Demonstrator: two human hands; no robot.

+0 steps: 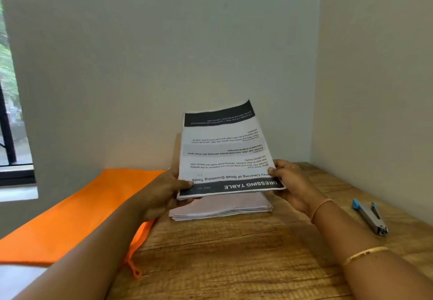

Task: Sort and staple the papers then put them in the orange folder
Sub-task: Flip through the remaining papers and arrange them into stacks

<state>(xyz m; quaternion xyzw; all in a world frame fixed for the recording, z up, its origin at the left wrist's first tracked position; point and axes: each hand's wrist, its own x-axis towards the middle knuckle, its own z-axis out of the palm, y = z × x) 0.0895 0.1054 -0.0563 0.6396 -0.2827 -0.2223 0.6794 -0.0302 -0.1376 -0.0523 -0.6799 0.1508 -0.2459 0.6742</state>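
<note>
While a sheaf of printed papers [225, 156] is being held tilted above the desk [234, 264], its near corners are being pinched by the left grip [164, 192] and the right grip [293, 185], thumbs on top | paper stack [222, 209] lying on the desk beneath it | orange folder [77, 213] lying flat at left | stapler [370, 217] lying at right

Left hand [161, 192], right hand [294, 183]: thumbs on top.

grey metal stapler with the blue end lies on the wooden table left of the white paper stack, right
No. In the head view the grey metal stapler with the blue end lies on the wooden table right of the white paper stack.
</note>
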